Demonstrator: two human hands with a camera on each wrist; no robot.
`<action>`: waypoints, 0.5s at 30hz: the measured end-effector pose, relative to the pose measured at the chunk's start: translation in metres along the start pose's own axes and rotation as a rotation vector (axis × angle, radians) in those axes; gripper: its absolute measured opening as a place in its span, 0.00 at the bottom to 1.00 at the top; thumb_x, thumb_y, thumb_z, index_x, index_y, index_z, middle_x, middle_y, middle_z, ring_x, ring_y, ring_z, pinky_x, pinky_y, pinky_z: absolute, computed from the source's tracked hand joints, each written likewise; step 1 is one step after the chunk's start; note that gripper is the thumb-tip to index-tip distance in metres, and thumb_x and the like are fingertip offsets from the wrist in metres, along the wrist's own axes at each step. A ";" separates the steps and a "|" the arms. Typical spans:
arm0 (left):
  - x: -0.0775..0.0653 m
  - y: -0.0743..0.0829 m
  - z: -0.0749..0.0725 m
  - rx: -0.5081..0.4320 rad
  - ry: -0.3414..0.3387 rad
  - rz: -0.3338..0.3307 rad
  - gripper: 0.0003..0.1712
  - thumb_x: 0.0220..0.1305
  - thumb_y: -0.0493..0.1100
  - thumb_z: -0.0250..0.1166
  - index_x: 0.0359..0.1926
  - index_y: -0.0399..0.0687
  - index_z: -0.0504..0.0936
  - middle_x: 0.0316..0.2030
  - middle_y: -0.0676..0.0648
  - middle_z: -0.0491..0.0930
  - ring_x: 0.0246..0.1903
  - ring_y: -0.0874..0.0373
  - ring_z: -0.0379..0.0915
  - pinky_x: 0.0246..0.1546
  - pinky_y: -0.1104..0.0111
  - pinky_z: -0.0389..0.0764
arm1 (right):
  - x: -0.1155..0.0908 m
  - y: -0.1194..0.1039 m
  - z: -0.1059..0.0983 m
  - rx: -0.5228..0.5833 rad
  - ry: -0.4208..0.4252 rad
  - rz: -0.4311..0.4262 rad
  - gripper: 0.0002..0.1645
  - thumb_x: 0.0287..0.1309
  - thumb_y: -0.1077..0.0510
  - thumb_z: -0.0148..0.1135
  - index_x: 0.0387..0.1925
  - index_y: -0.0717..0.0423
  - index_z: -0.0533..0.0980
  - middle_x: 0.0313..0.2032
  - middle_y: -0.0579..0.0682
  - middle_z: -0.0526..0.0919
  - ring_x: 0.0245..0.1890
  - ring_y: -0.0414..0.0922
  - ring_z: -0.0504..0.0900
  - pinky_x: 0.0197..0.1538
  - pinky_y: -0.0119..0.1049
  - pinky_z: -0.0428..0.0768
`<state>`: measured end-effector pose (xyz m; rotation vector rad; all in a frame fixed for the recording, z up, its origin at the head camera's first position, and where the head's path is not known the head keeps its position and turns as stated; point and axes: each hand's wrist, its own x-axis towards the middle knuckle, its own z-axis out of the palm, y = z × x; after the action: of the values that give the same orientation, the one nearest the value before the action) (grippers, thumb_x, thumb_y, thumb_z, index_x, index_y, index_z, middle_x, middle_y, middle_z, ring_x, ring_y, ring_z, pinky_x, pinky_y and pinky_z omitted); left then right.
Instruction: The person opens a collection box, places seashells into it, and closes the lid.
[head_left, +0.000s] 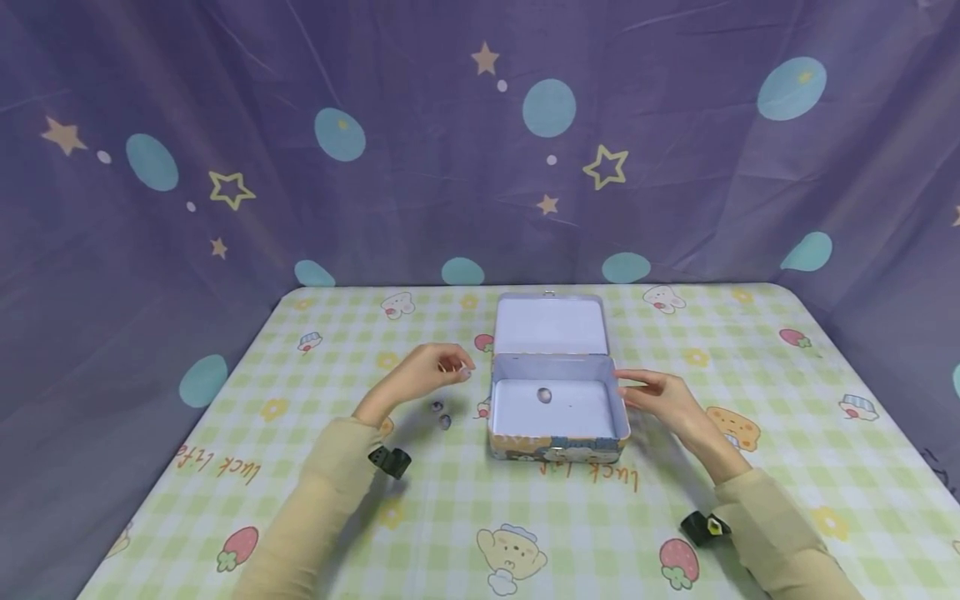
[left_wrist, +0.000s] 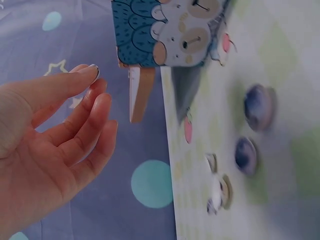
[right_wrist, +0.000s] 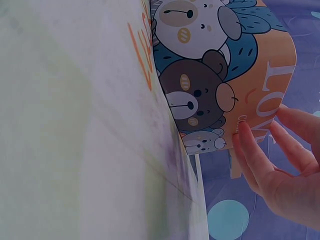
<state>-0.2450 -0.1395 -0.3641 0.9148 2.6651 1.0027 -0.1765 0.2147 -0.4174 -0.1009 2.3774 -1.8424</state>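
Note:
My left hand (head_left: 435, 369) pinches a small, round, pale piece (head_left: 466, 372) between thumb and fingertips, just left of an open tin box (head_left: 557, 451). Only a bit of that piece shows past the fingertips in the left wrist view. On the tablecloth below this hand lie two small, round, shell-like pieces (left_wrist: 259, 107), glossy with purple-blue and white swirls. Another round piece (head_left: 544, 396) sits on the box's white floor. With extended fingers, my right hand (head_left: 663, 402) touches the box's right side, fingertips at the rim and on the printed wall (right_wrist: 205, 95).
The box's lid (head_left: 550, 325) is tipped back toward the far side. A green-checked tablecloth (head_left: 420, 533) with printed strawberries and bears covers the table. Behind hangs a purple curtain (head_left: 420, 200) with stars and blue ovals.

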 end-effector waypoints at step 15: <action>0.027 0.017 0.007 -0.028 -0.052 0.074 0.07 0.57 0.38 0.60 0.37 0.40 0.79 0.26 0.50 0.76 0.27 0.61 0.70 0.30 0.71 0.72 | 0.000 0.000 0.000 0.000 -0.003 0.000 0.31 0.54 0.52 0.59 0.56 0.66 0.66 0.55 0.65 0.68 0.39 0.32 0.77 0.46 0.33 0.75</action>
<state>-0.2560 -0.1095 -0.3566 1.0259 2.5853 1.0141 -0.1763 0.2150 -0.4172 -0.1028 2.3752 -1.8415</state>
